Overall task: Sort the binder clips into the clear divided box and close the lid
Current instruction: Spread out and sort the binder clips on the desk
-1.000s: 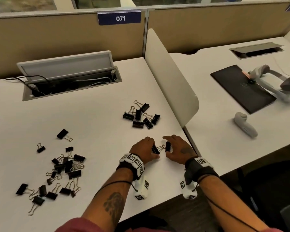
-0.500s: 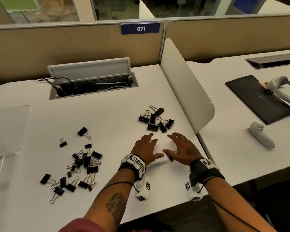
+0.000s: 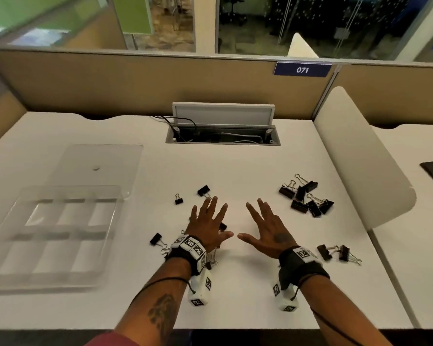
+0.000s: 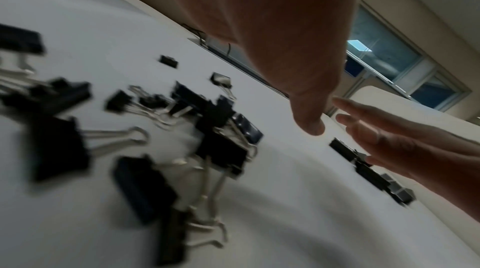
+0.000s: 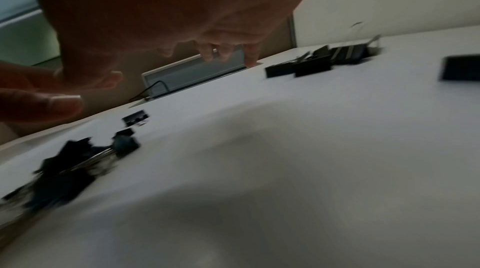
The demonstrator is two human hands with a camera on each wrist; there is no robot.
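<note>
Both hands hang palm-down over the white desk (image 3: pixel 235 156) with fingers spread and straight, holding nothing. The left hand (image 3: pixel 208 224) is above a heap of black clips (image 4: pixel 207 133), which the head view mostly hides under the palm and wrist; the left wrist view shows them tangled together, wire handles pointing all ways. The right hand (image 3: pixel 269 228) is over bare desk, its thumb close to the left thumb, not touching.

More clips lie loose. One (image 3: pixel 203 190) sits just beyond the left fingertips, its handles pointing toward the hand; a smaller one (image 3: pixel 178 199) lies to its left with its handles away from the person. Another (image 3: pixel 156 238) is left of the left wrist, handles running toward the wrist. A second pile (image 3: pixel 305 196) lies to the far right of the right hand, near the white divider (image 3: pixel 355 156). Two clips (image 3: pixel 334 252) lie side by side just right of the right wrist, the left one's handles pointing right toward its neighbour and the neighbour's pointing right toward the desk edge.

The clear box (image 3: pixel 53 236) stands well to the left, its long axis running away from the person, six compartments in two rows. None of them holds a clip. Its lid (image 3: pixel 98 163) lies open and flat on the desk beyond it
</note>
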